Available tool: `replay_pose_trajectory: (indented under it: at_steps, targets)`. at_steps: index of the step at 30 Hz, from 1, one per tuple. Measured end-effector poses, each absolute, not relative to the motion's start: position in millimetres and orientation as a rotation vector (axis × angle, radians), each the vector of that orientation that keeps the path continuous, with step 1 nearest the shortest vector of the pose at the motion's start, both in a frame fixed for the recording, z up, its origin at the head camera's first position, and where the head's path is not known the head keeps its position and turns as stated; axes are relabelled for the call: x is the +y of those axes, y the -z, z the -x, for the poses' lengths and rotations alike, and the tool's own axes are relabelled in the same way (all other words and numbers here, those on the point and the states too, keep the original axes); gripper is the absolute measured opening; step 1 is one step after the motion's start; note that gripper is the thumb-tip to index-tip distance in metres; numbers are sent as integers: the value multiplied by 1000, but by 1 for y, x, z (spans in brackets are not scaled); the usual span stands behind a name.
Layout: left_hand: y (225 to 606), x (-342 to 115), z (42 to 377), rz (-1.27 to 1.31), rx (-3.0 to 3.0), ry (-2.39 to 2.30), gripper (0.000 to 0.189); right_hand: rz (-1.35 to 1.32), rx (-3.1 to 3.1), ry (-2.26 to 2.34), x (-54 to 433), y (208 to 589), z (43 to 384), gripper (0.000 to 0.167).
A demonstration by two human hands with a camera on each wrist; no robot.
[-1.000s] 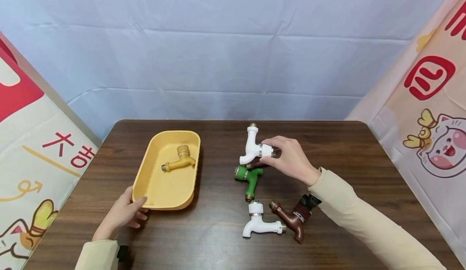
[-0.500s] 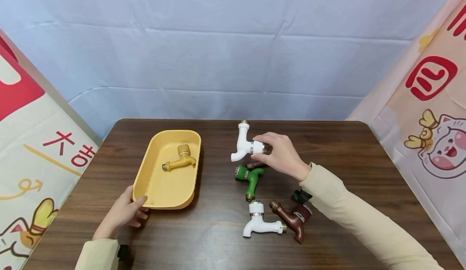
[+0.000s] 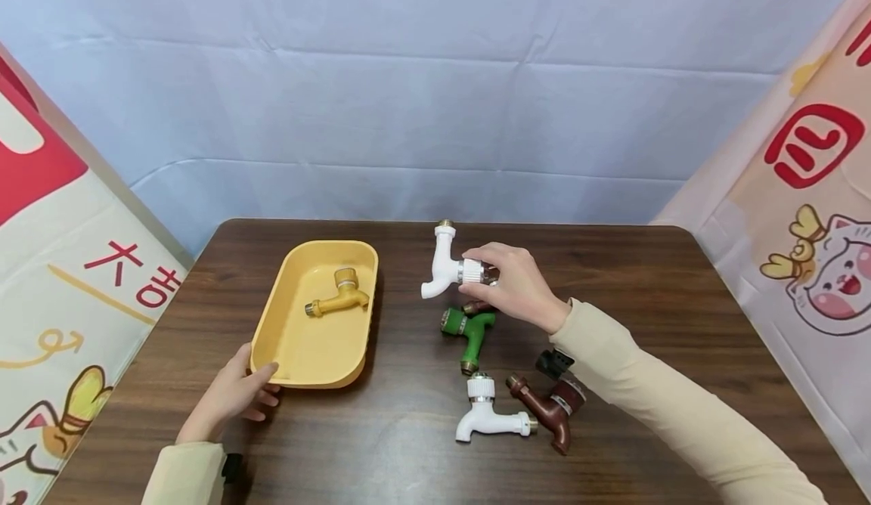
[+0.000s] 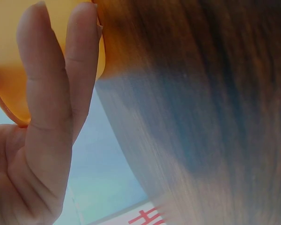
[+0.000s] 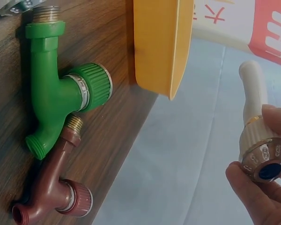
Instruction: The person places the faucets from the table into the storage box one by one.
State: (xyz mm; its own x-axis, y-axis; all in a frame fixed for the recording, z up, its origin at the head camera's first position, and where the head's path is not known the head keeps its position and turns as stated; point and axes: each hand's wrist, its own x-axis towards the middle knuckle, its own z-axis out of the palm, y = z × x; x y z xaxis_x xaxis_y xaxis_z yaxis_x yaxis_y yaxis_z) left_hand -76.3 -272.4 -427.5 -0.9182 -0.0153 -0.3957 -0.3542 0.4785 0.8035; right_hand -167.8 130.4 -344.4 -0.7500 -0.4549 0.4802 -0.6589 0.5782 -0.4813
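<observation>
Head view: right hand pinches a white tap by its ribbed knob, raised off the table — the spout juts left of the grip, the threaded end points away from the person. Left hand grips the near-left corner of the yellow tray, thumb over its edge. Yellow tap lies in the tray. Near the right hand: green tap, 1 brown tap. Closer in: 2nd white tap, beside the 2nd brown tap.

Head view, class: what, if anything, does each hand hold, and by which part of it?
The right hand holds a white tap by its ribbed knob; the left hand holds the yellow tray by its near left corner, thumb over the rim.
</observation>
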Motion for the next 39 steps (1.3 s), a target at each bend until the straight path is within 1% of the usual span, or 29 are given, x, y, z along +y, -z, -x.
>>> replay_pose_trajectory:
  at_steps: [6,20,29,39]
  targets:
    - [427,-272,76,313,2384,-1417,49,-927,-2498,-966,124,342,170,42]
    - [430,-272,79,292,2388,-1418,52,-959,-2499,-944,112,344,173,41]
    - [428,-273,77,304,2374,-1441,46,-970,-2505,-954,104,344,178,40]
    - [429,-272,78,305,2374,-1434,48,-970,-2562,-954,94,341,178,40]
